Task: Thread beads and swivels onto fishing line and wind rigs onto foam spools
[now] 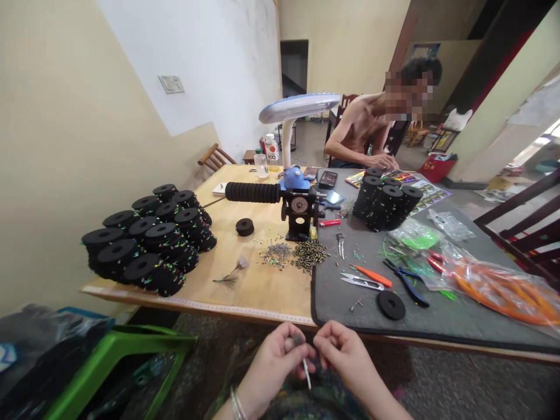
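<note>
My left hand is closed just in front of the table edge, pinching a thin white stick with a small dark piece at its upper end. Close beside it, my right hand has thumb and fingertips pressed together; whatever they hold is too small to make out. On the grey mat beyond lie snips, an orange-handled tool, blue pliers and a black foam spool. Similar dark-topped white sticks lie farther back.
Stacks of black foam spools stand at left, more at back right. A black winding device, desk lamp and small bead piles occupy the middle. Bagged orange tubing lies right. Another person sits across.
</note>
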### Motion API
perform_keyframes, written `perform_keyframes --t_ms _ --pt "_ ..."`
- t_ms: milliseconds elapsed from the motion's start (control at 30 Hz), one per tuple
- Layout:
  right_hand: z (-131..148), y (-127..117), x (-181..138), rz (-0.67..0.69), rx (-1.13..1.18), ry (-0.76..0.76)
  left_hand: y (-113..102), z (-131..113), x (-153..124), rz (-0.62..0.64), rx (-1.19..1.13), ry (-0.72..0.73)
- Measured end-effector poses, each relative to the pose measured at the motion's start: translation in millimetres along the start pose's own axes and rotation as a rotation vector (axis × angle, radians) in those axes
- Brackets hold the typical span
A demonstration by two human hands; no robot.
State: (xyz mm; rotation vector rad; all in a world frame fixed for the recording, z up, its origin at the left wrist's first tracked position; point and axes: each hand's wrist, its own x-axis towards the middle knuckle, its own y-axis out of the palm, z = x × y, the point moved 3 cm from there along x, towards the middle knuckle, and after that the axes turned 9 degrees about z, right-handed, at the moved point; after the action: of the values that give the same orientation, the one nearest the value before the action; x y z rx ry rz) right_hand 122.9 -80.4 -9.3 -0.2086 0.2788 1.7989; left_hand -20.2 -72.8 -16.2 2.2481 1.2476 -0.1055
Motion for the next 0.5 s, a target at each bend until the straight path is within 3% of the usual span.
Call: perform_keyframes --t_ms 233,500 --pt "-9.8 2.0 1.6 0.029 0.061 0.033 -2.9 13.7 3.6 -0.002 -0.024 -0.024" --pt "-6.9 7.5 4.4 0.063 0.074 0.051 2.4 10.5 3.9 0.018 0.081 -0.012"
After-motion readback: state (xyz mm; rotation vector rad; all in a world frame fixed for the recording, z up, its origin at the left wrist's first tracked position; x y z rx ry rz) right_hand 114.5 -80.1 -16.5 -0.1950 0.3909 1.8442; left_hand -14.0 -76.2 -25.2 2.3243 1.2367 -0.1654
